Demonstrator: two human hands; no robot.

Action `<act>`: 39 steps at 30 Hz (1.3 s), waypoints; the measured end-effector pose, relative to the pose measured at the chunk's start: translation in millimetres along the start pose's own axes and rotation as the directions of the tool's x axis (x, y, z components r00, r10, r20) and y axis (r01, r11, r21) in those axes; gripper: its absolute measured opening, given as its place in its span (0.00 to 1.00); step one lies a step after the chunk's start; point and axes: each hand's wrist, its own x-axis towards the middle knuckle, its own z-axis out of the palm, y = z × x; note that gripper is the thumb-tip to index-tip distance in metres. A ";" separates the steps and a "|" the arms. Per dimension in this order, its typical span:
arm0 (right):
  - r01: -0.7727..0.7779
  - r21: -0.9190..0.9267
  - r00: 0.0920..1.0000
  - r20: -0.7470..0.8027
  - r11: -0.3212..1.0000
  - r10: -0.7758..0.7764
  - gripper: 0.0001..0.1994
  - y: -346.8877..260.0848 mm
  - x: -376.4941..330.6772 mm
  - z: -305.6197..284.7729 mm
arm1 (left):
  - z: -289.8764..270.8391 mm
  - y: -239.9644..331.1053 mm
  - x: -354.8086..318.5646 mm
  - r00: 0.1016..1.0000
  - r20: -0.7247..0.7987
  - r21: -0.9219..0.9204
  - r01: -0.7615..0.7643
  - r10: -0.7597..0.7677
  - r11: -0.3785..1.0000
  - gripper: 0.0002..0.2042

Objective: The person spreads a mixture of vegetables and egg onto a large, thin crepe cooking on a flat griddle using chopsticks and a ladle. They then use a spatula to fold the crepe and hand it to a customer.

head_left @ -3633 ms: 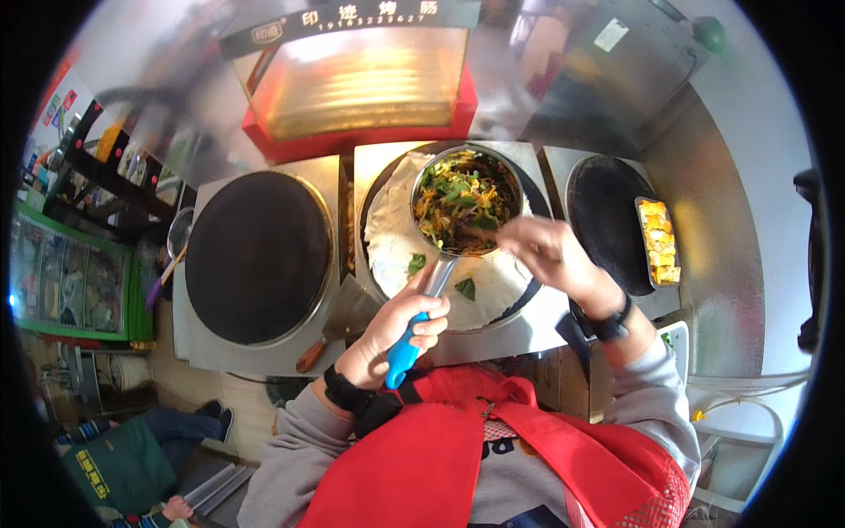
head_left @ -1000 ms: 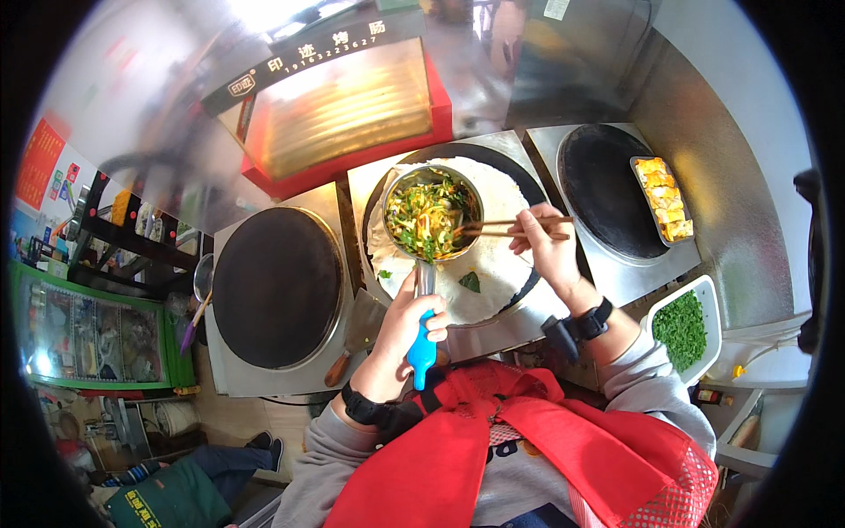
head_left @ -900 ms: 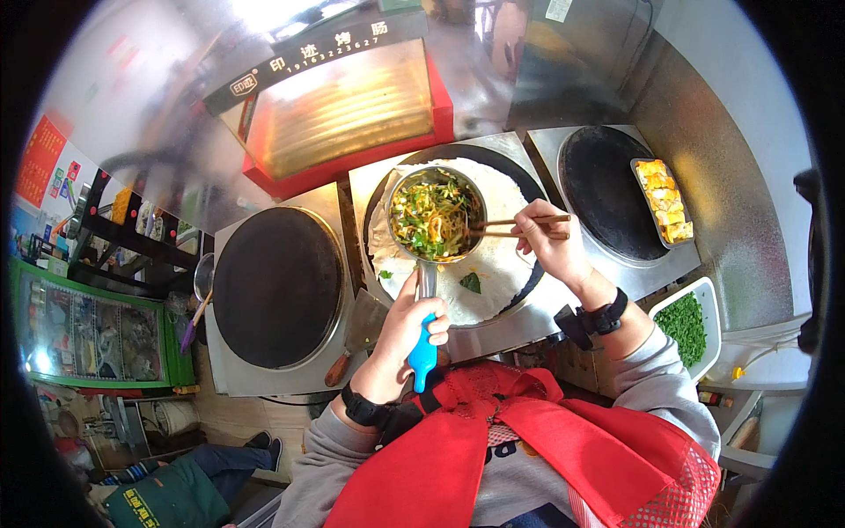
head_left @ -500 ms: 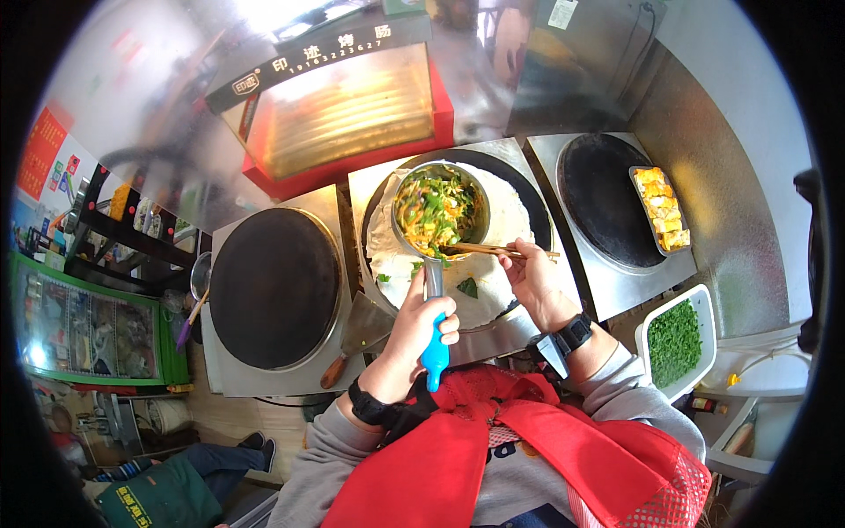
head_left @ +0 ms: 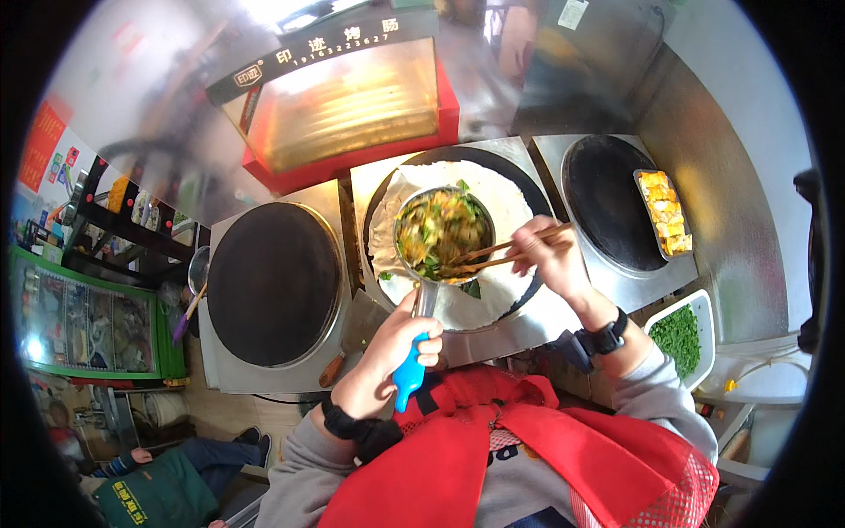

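My left hand (head_left: 400,348) is closed round the blue handle (head_left: 411,374) of a metal saucepan (head_left: 424,299). Chopped greens and yellow bits (head_left: 440,231) fill the pan, blurred by motion. In my right hand (head_left: 554,260) is a pair of wooden chopsticks (head_left: 502,253), their tips down in the mixture at the pan's right side. Beneath the pan a large pale flatbread (head_left: 506,198) covers most of the middle round griddle (head_left: 539,198). A green leaf, partly hidden by the pan and chopsticks, lies on the flatbread.
Black round griddles stand left (head_left: 275,286) and right (head_left: 607,202). A tray of yellow-orange pieces (head_left: 664,216) rests on the right one's edge. Chopped greens fill a white tub (head_left: 704,308). A scraper's wooden handle (head_left: 332,370) lies front left. Behind stands a red-framed lit warmer (head_left: 352,110). Another person (head_left: 158,493) is lower left.
My right hand has moved up and right, and the chopsticks are now spread and steeper in the pan. The saucepan has shifted slightly down, and the mixture has been stirred.
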 end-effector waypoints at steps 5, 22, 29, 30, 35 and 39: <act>0.280 -0.071 0.958 0.088 0.957 -0.273 0.10 -13.6 7.3 5.9 | 12.1 5.7 -10.6 0.998 -0.022 0.075 -0.050 0.052 0.996 0.29; 0.186 -0.080 0.961 0.225 0.979 -0.164 0.11 -44.2 7.2 -19.4 | 13.8 11.2 -26.0 0.998 0.015 0.040 0.053 -0.054 0.998 0.32; 0.056 -0.132 0.962 0.272 0.990 -0.018 0.10 -47.9 9.9 -21.8 | 17.2 13.7 -28.8 0.989 -0.118 0.088 0.097 -0.086 0.991 0.32; 0.157 -0.103 0.969 0.208 0.982 -0.133 0.10 -48.0 11.6 -22.8 | 16.2 13.4 -28.6 0.991 -0.100 0.072 0.097 -0.090 0.993 0.32; 0.231 -0.228 0.917 0.376 0.946 -0.133 0.09 -53.2 13.4 -24.9 | 14.2 10.9 -28.2 0.999 -0.023 -0.014 0.029 -0.030 0.999 0.32; 0.160 -0.046 0.986 0.052 0.986 -0.157 0.10 -56.4 21.5 -23.9 | 10.8 9.6 -25.1 0.998 -0.047 0.095 0.054 -0.049 0.994 0.33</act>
